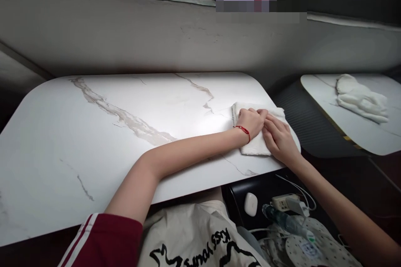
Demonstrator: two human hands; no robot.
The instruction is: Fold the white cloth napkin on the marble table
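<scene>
A folded white cloth (257, 145) lies near the right end of a white marble-patterned table (125, 133). My left hand (252, 122), with a red string bracelet at the wrist, rests on top of the cloth with its fingers curled down onto it. Right beside it, my right hand (278, 138) lies flat on the cloth with the fingers stretched out toward the left hand. Both forearms reach across the table's front edge.
A second marble table (363, 133) at the right carries a crumpled white cloth (360, 99). Between the tables is a dark gap. Below the table edge sit a white earbud case (250, 203), a charger with cables (290, 202) and a plastic bottle (286, 222). A grey wall runs behind.
</scene>
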